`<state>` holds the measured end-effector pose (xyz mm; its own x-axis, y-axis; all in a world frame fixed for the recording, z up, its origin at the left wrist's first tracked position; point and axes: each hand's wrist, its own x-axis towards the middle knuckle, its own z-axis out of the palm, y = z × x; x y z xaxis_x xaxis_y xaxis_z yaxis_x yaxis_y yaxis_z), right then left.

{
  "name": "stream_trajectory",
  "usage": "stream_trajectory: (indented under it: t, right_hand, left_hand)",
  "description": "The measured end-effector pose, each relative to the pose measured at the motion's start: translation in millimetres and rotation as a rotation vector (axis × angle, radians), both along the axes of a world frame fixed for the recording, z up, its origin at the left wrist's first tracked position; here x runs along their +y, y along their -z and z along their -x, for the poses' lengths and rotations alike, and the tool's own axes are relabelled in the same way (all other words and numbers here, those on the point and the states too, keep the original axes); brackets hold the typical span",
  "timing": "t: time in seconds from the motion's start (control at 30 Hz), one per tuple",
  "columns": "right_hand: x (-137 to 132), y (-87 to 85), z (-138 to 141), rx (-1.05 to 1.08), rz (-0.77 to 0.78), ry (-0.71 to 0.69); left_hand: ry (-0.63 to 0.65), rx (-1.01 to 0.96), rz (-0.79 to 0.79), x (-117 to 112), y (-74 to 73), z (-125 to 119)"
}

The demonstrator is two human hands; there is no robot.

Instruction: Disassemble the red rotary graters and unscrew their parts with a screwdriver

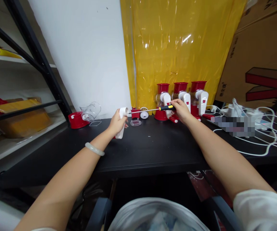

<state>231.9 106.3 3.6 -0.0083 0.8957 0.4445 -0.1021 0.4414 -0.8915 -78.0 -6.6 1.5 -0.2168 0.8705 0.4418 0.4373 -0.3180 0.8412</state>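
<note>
My left hand (117,123) is closed around a white crank handle (120,133), a bit of red showing at its lower end. Gripped by its black and yellow handle, a screwdriver (166,108) is in my right hand (180,110). The long shaft points left and its tip meets the round upper end of the crank handle; whether it goes inside cannot be seen. Behind my hands lie a small red part (135,114), a round white-and-clear part (144,113) and a clear oval piece (135,122).
Three red and white rotary graters (162,102) stand along the back of the black table (150,154). Left of them are a red base (78,120) and a clear plastic housing (91,111). White cables (268,141) tangle at right. A shelf (20,141) borders the left side.
</note>
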Motion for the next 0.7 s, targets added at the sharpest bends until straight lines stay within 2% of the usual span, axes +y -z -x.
stream_trajectory:
  t: [0.17,0.27,0.4,0.47,0.57,0.63,0.7]
  right_hand:
    - [-3.5,-3.5,4.3,0.166,0.042,-0.141]
    - [-0.4,-2.3,1.7,0.093,0.071,-0.096]
    - [5.9,2.8,-2.1,-0.079,0.013,-0.004]
    - [5.8,3.7,-1.7,-0.021,0.015,-0.021]
    - [1.3,1.4,1.0,0.134,0.034,-0.126]
    - [-1.6,-1.0,2.5,0.182,0.018,-0.183]
    - [-2.2,-2.5,2.5,0.187,0.015,-0.180]
  left_hand:
    - [-0.001,0.014,-0.007,-1.0,-1.2,-0.8]
    - [-0.014,0.008,0.011,-2.2,-2.7,-2.8]
    - [-0.021,0.007,0.011,-3.6,-3.8,-4.3]
    - [-0.017,-0.001,0.006,-3.7,-3.7,-4.0]
    - [-0.011,-0.005,0.009,-3.2,-3.2,-3.0]
    - [-0.011,0.000,0.009,-2.7,-2.8,-2.6]
    - [-0.014,0.001,0.008,-2.3,-2.5,-2.6]
